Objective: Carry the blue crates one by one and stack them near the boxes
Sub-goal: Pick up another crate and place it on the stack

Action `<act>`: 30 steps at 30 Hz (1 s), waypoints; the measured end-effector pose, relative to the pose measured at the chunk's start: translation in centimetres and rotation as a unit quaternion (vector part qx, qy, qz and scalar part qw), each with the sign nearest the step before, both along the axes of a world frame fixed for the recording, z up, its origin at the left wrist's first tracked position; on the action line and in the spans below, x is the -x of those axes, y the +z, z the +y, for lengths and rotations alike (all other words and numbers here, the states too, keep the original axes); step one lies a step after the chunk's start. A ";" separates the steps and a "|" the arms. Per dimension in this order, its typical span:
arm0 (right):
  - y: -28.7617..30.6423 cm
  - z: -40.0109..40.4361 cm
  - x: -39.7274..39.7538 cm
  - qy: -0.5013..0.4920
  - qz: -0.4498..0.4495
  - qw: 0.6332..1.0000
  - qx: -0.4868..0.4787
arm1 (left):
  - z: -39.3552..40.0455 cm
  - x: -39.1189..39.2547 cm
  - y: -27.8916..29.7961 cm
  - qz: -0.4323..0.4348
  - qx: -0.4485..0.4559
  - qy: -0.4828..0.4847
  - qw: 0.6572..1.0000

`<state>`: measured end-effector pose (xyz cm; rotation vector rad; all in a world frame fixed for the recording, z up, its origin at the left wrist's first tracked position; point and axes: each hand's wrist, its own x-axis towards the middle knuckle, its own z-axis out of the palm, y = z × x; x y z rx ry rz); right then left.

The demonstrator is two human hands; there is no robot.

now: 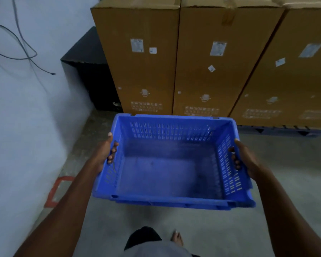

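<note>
We hold 1 empty blue crate [167,164] in the centre of the frame, carried level above the grey concrete floor [285,182]. Our left hand [105,154] is wrapped around the crate's left end wall, fingers hooked through the handle slot and showing inside; our right hand [246,160] grips the right end wall the same way. Both hands are closed on the crate, each about midway along its own end, so neither is nearer the load than the other.

The crate's long axis runs left to right across the frame, parallel to the face of the cardboard boxes [211,62] that fill the upper half. Its far rim sits just in front of the foot of those boxes in the picture, though how much floor lies between them we cannot tell, since the crate hides it. No other blue crate shows here, so this may be the 1st of the stack, or the stack lies out of view.

The boxes to the right seem to rest on a dark pallet [285,129]. A black box [89,71] stands in the upper left corner by the pale wall [26,108], where loose cables [22,49] hang. The drop spot we judge to be straight ahead and down, with the crate kept in this same orientation.
</note>
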<state>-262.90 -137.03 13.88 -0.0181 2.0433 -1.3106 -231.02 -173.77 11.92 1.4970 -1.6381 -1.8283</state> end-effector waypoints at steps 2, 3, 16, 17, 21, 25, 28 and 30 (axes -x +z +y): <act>-0.7 -1.9 2.5 0.000 -0.004 1.000 -0.008 | -1.7 2.3 -0.6 -0.004 -0.004 0.002 1.000; -1.2 -2.8 3.6 -0.002 -0.006 1.000 -0.012 | -2.6 3.5 -0.9 -0.006 -0.006 0.003 1.000; -6.6 -13.0 13.8 -0.038 -0.032 0.998 -0.040 | -13.0 14.8 -6.7 -0.045 -0.004 0.002 0.999; -7.2 -13.7 14.3 -0.040 -0.031 0.998 -0.038 | -13.7 15.4 -7.1 -0.047 -0.003 0.003 0.999; -8.9 -15.5 15.9 -0.044 -0.027 0.998 -0.037 | -15.4 16.9 -8.7 -0.069 -0.013 0.008 0.998; -9.6 -16.2 17.3 -0.048 -0.034 0.998 -0.035 | -16.3 18.2 -9.2 -0.078 -0.023 0.019 0.996; -9.9 -16.4 17.5 -0.053 -0.031 0.997 -0.037 | -16.3 18.5 -9.5 -0.078 -0.022 0.035 0.996; -9.9 -16.6 17.4 -0.058 -0.022 0.997 -0.035 | -16.2 18.4 -9.7 -0.078 -0.019 0.042 0.996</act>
